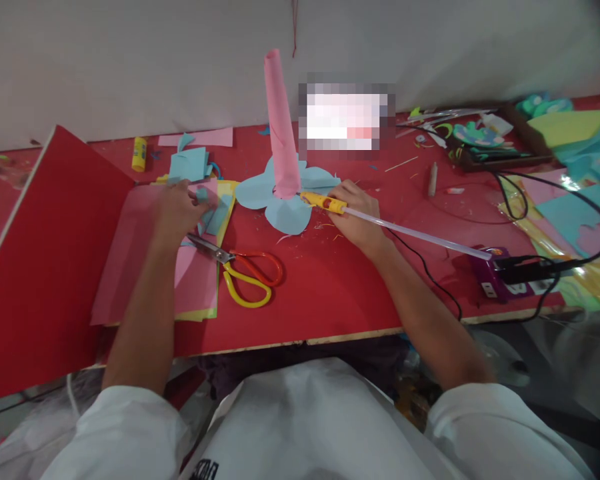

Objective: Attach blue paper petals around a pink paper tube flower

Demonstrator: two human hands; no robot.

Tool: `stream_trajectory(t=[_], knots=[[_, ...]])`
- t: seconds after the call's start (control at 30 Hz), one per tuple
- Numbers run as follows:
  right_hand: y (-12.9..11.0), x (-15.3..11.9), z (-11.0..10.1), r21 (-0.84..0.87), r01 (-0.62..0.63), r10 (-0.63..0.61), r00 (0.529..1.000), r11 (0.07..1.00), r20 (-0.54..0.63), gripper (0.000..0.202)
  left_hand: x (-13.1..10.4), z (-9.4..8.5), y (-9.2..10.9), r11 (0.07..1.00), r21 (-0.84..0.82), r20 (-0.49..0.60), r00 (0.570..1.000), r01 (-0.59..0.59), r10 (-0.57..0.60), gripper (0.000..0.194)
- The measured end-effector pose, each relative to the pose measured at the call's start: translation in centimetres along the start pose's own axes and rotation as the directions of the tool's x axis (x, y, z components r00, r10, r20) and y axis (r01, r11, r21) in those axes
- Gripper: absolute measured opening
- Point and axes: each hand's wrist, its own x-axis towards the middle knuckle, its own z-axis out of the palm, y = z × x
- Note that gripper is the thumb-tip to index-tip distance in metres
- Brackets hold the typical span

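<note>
Gripping the yellow glue gun [324, 202], the right hand [359, 217] is nearer the pink paper cone [283, 133], upright on the blue paper flower [287, 217], just left of the nozzle. The left hand [173, 210] is at blue paper scraps [216, 217]; whether it pinches any, I cannot tell.

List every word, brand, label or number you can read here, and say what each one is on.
No text reads clearly; these marks show:
White shirt: dark letters, cut off by the picture's edge, unclear.
Purple box: white marks, too small and partly behind cables.
Yellow glue gun: dark marks, too small.
Yellow tube: label too small.
Bright rectangle by the wall: pixelated, nothing legible.
</note>
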Motion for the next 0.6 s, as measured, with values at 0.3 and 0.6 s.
stream_trajectory(t=[0.3, 0.6], knots=[[0.3, -0.1, 0.6, 0.005, 0.017, -0.016, 1.0, 1.0, -0.009, 0.01, 0.4, 0.7, 1.0, 0.995, 0.045, -0.067, 0.994, 0.092, -0.089, 0.032], [-0.2, -0.1, 0.5, 0.015, 0.019, -0.019, 1.0, 1.0, 0.003, 0.011, -0.3, 0.3, 6.6, 0.985, -0.106, -0.412, 0.908, -0.134, 0.079, 0.025]])
